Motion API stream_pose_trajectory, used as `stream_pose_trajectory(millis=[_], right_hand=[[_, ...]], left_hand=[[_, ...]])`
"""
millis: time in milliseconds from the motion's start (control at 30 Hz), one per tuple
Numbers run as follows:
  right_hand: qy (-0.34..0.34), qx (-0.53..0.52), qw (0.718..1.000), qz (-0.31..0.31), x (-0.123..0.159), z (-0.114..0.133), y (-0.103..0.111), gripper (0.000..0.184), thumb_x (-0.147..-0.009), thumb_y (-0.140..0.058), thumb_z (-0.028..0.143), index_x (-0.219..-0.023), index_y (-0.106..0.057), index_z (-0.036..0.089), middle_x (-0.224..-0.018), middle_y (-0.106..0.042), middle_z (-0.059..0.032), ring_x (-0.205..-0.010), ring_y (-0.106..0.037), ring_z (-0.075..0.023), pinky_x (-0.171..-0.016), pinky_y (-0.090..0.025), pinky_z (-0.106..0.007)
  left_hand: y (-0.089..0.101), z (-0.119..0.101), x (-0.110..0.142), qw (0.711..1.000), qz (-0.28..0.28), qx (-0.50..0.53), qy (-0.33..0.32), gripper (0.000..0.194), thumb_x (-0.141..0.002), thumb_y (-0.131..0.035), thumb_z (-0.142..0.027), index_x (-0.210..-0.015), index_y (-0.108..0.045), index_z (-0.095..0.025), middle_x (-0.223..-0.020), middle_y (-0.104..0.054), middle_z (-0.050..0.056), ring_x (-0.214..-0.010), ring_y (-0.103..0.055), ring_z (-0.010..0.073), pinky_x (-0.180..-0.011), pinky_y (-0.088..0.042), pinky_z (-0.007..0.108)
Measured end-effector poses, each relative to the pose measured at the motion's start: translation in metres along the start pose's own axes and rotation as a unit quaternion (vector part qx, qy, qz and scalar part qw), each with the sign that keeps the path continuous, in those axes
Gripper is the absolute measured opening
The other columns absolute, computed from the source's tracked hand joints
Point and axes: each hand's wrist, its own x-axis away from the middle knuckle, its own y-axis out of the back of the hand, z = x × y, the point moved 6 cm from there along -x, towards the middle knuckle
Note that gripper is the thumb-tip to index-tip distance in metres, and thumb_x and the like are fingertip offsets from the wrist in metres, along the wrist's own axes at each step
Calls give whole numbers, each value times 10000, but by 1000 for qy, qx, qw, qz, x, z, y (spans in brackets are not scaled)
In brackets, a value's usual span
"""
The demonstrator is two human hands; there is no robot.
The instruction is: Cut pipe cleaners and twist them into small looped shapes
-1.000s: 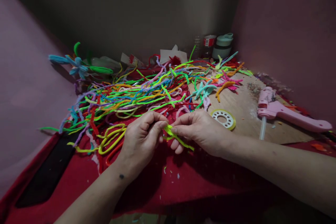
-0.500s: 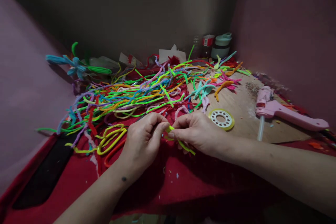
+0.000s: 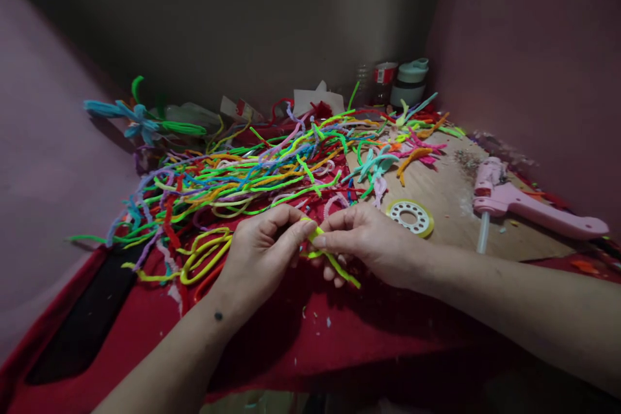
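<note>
A yellow-green pipe cleaner (image 3: 342, 270) is pinched between both hands above the front of the red cloth. My left hand (image 3: 272, 242) grips its upper part between thumb and forefinger. Thumb and fingers of my right hand (image 3: 356, 236) close on it just to the right, and a loose end sticks out below toward the lower right. Part of the piece is hidden by the fingers. Just beyond the hands spreads a tangled heap of many-coloured pipe cleaners (image 3: 242, 181). Yellow looped pipe cleaners (image 3: 198, 262) lie left of my left hand.
A roll of clear tape (image 3: 411, 218) and a pink glue gun (image 3: 538, 204) rest on a cardboard sheet (image 3: 451, 207) at right. A black flat strip (image 3: 82, 330) lies at left. Bottles, one a lidded cup (image 3: 410, 83), stand by the back wall. A blue pipe-cleaner flower (image 3: 140, 123) sits back left.
My left hand has shifted slightly left and up, and its thumb has turned a little. More of the yellow-green pipe cleaner shows between the hands; both still pinch it.
</note>
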Motion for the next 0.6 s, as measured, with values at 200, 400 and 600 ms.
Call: stream_pose_trajectory(millis=[200, 400, 600], right_hand=[[53, -123, 991, -28, -5, 4, 6, 155, -613, -725, 217, -614, -592, 136, -488, -502, 46, -395, -418, -48, -406, -311, -187], [70, -202, 976, -35, -9, 6, 14, 204, -589, -758, 198, -626, -566, 140, -540, -515, 43, -466, -467, -58, -462, -366, -190], [81, -198, 977, 9, -10, 10, 11, 109, -693, -641, 157, -628, -557, 132, -535, -541, 18, -457, -499, -74, -459, -428, -198]], left_hand=[[1, 6, -2, 998, 24, 42, 29, 228, -814, -566, -394, -767, -602, -174, -594, -510, -44, -485, -423, 51, -468, -361, 169], [-5, 6, -2, 994, 70, 63, 62, 169, -744, -654, -299, -722, -580, -149, -567, -512, -47, -472, -417, 42, -443, -330, 155], [-6, 5, -1, 993, 86, 50, 66, 217, -778, -609, -344, -693, -540, -157, -528, -472, -58, -446, -381, 46, -429, -303, 171]])
